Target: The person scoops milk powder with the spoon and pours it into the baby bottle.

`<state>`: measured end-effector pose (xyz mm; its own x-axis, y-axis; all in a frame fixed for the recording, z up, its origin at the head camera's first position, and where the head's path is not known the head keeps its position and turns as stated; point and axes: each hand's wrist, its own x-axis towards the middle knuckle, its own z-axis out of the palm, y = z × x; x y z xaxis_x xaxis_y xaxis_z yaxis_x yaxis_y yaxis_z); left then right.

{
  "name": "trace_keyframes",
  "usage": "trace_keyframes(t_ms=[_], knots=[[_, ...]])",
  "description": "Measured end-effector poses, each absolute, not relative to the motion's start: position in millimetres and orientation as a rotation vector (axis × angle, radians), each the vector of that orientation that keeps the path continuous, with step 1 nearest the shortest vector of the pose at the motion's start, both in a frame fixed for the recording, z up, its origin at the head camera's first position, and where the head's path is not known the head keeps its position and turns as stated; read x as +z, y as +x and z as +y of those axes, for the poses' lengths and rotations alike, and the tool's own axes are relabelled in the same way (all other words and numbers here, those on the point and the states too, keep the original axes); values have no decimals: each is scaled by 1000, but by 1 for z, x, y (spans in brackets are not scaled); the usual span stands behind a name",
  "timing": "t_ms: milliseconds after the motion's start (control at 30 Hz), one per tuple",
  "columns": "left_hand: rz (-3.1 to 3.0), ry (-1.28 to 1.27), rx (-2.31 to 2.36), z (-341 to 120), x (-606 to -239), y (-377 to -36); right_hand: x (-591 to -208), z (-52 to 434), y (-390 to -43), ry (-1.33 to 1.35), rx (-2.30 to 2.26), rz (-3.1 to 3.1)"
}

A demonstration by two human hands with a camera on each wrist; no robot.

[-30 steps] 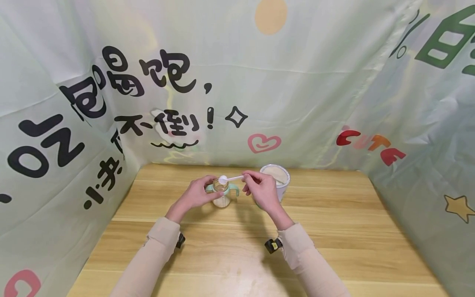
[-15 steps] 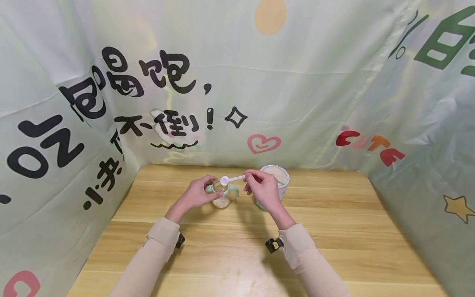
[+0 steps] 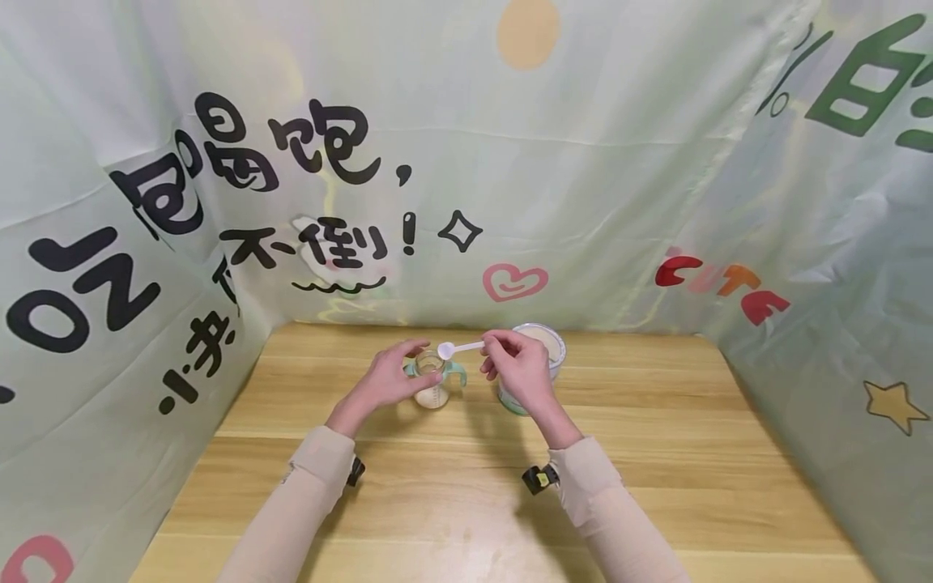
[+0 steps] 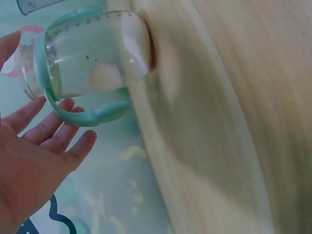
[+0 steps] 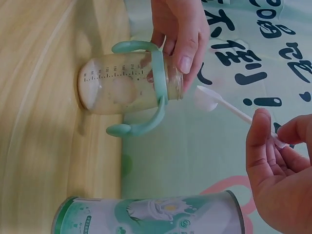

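Observation:
A clear baby bottle [image 3: 432, 397] with pale green handles stands upright on the table, white powder in its bottom. My left hand [image 3: 385, 377] holds it around the neck, thumb at the front and fingers behind, as the right wrist view shows. My right hand [image 3: 521, 368] pinches the handle end of a white measuring scoop [image 3: 466, 348]. The scoop's bowl [image 5: 205, 100] is just off the bottle's open mouth, tilted. Behind the right hand is an open milk powder can [image 3: 514, 402], filled with pale powder; the hand hides part of it.
The wooden table [image 3: 452, 502] runs back to a printed fabric curtain [image 3: 583, 202] that encloses it behind and on both sides. The can [image 5: 146, 214] stands to the right of the bottle, close by.
The scoop has moved slightly right and up, from over the bottle's mouth toward its right rim, its bowl tilting. My left hand and the bottle stay nearly still.

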<state>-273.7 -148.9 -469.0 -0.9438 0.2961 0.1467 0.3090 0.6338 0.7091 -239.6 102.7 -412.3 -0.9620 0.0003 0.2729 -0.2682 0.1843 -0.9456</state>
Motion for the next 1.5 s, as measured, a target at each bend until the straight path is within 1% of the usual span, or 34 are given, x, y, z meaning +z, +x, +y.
trace_keyframes(t_ms=[667,1500], knots=[[-2749,-672,-1197,-129,-456,-282,-406,125,-240,224,1880,-2161],[-2741,-776,-1218,-94,-443,-288,-397,164,-233,79,1827,-2138]])
